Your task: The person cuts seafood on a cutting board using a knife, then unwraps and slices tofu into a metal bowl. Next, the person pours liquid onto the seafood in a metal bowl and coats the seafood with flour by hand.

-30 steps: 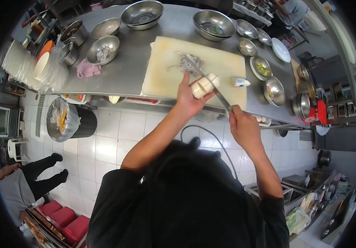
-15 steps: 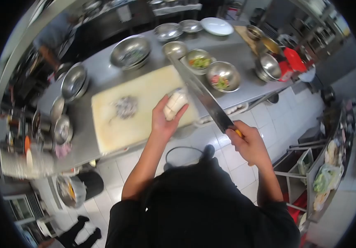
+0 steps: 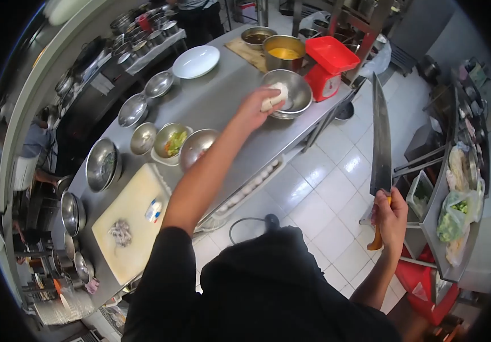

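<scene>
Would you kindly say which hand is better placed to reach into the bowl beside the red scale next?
Probably the left hand: it holds white food at the bowl, while the right hand grips a knife, farther away.

- There were two hands: left hand (image 3: 261, 106), right hand (image 3: 390, 221)
- Knife (image 3: 380, 142) was one
- White food (image 3: 275, 97) in the left hand: pieces couldn't be counted
- Cutting board (image 3: 137, 194) was one
- Packet (image 3: 153, 211) was one, grey heap (image 3: 120, 232) one
- Bowls (image 3: 159, 84) from oval plate (image 3: 196, 61) to board were five; the plate was one
- Red scale (image 3: 323, 82) was one
- Pot (image 3: 283, 64) of orange liquid was one
</scene>
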Demonstrator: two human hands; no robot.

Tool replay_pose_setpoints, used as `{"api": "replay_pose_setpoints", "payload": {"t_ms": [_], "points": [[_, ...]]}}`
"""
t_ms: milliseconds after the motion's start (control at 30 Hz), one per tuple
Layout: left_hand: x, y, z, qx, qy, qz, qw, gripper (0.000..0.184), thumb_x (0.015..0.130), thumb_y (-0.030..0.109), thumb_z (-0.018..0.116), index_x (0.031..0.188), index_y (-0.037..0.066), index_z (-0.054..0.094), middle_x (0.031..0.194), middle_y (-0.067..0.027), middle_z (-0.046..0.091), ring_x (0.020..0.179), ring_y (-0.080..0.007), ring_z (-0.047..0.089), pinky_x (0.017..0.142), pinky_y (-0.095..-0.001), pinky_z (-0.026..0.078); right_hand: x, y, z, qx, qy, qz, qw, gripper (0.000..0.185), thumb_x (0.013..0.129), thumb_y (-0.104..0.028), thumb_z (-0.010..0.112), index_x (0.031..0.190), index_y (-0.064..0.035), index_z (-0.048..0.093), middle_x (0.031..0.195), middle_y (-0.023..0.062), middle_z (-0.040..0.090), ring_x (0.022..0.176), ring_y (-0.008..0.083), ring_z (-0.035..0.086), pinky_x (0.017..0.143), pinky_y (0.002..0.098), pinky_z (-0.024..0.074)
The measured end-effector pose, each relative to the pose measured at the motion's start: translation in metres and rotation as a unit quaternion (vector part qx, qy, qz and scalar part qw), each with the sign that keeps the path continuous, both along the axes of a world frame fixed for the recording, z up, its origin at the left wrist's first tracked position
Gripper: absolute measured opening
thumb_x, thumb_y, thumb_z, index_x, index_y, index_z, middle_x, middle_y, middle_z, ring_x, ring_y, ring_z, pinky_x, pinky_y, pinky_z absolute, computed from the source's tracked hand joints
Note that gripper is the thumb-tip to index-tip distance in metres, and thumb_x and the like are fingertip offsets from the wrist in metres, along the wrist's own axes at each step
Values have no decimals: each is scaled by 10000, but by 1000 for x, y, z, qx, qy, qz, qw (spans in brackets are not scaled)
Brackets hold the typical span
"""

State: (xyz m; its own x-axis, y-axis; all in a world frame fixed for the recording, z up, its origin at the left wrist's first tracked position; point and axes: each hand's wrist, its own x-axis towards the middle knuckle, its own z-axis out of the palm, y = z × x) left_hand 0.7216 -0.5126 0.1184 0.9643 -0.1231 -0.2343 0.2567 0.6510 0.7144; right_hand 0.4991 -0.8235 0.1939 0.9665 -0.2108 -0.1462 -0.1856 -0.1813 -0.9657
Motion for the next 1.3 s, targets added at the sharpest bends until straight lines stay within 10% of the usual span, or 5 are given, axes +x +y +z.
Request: {"api": "replay_pose_setpoints", "payload": {"t_ms": [300,600,800,1000,1300], "points": [[87,-34,-31,468,52,-89,877,475,646,-24,732,1094,-29,576,1071,-159,582,895,-282,625,647,-353,561,9,-48,-21,17,38,-38,998,134,918,-166,550,891,-35,546,628,-18,470,501,48,435,417,197,360],[93,2,-9,876,-221,128,409,155,738,88,575,826,13,677,923,-201,647,935,-352,612,810,-442,488,40,-52,-32,12,49,-16,999,147,919,-170,550,876,-29,549,592,-24,453,475,49,421,412,203,350],[110,20,-19,843,-92,42,528,189,733,142,612,848,6,674,994,-220,635,974,-349,602,837,-430,484,55,-45,-42,25,60,21,998,159,917,-173,552,860,-25,549,596,-21,456,465,52,419,410,204,352],[106,30,-2,706,30,-31,707,200,666,171,639,642,-28,647,660,-163,651,570,-241,656,543,-340,533,66,-39,-43,13,60,41,997,155,916,-170,551,855,-28,543,582,-16,454,460,53,420,405,209,355],[66,63,13,460,-3,138,877,168,706,73,647,719,-93,621,700,-171,636,558,-243,647,571,-326,571,74,-26,-45,18,53,80,995,192,923,-152,531,768,-45,495,566,0,459,435,56,420,394,212,353]]}}
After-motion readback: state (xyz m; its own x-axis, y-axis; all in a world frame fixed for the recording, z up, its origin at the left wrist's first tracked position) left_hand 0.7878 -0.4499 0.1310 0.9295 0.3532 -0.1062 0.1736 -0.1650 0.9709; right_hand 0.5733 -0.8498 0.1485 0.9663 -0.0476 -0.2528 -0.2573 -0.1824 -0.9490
